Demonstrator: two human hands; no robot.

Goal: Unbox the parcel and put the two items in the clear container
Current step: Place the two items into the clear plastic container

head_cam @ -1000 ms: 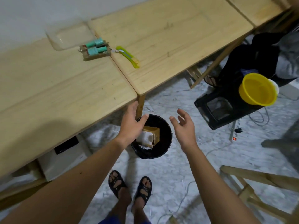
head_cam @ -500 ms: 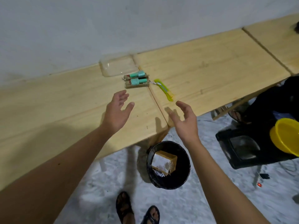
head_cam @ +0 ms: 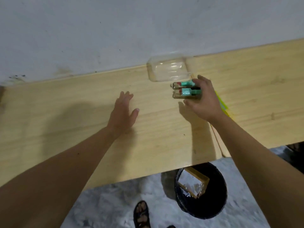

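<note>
Right hand point(head_cam: 204, 102) around two items point(head_cam: 185, 90)

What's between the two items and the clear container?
Nothing visible. The two items lie side by side on the table, just in front of the clear container, with only a bare strip of table between them. The right hand grips them from the right side, not across that path.
</note>
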